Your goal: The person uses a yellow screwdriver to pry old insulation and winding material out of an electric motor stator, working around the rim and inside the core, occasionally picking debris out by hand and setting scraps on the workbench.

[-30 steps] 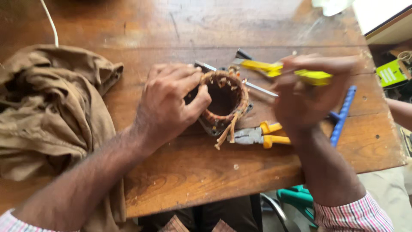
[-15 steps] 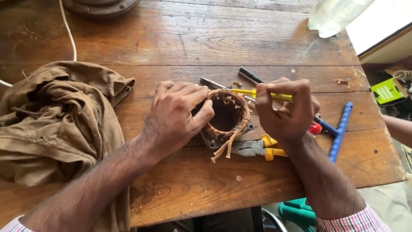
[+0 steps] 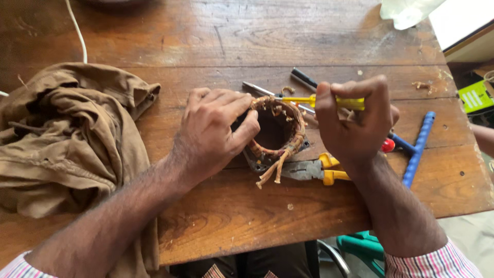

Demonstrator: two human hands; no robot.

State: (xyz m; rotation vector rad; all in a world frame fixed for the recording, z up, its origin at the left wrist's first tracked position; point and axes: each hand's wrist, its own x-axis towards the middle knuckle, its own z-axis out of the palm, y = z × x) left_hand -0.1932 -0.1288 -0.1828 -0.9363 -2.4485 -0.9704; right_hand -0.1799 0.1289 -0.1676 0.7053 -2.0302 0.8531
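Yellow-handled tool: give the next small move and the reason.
Probably ease the yellow-handled tool further under the winding's top edge. The right hand holds it at the rim of the coil-wound ring, which the left hand steadies.

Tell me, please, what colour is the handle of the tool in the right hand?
Yellow: the tool's handle, gripped by the right hand, shows in the head view.

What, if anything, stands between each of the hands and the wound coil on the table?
Nothing visible does. The left hand grips the coil on its left side. The right hand holds a yellow tool whose tip reaches the coil's top rim. The pliers lie in front of the coil, out of the way.
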